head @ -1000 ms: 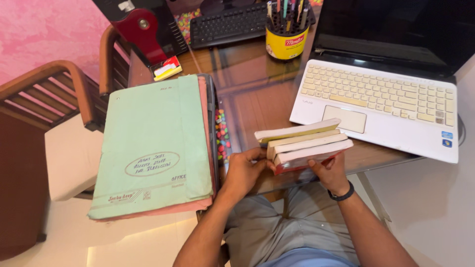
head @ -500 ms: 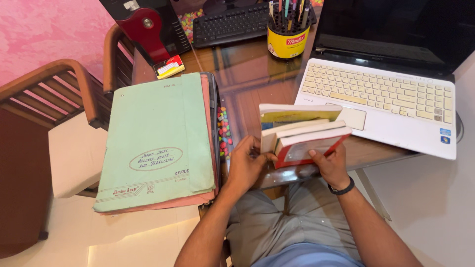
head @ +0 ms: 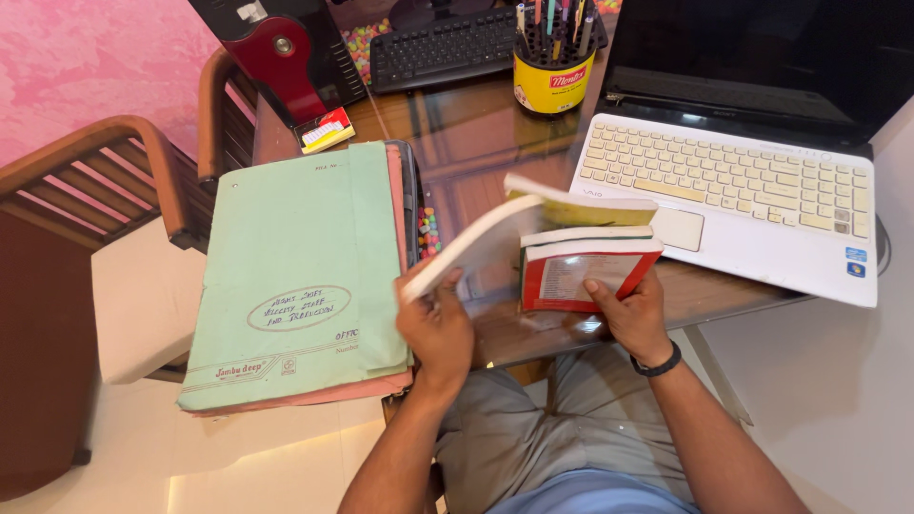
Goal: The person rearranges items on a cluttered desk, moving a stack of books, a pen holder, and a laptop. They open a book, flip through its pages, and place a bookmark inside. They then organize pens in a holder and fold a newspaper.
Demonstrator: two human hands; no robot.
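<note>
My right hand (head: 633, 314) grips a stack of books, a red-covered book (head: 576, 276) in front and a yellow-covered one (head: 581, 211) behind it, held upright on the glass table (head: 476, 133). My left hand (head: 436, 328) holds a thin white book (head: 476, 249), tilted and blurred, pulled out to the left of the stack. It hangs over the table's near edge, beside a pile of green and pink file folders (head: 300, 276).
A white open laptop (head: 733, 190) lies at the right. A yellow pen holder (head: 552, 76) and a black keyboard (head: 438, 43) stand at the back. A wooden chair (head: 114, 181) is left of the table. A red and black device (head: 281, 52) stands far left.
The stack was tipped from lying flat to upright. My left hand has drawn one thin white book out of it and swung it leftward.
</note>
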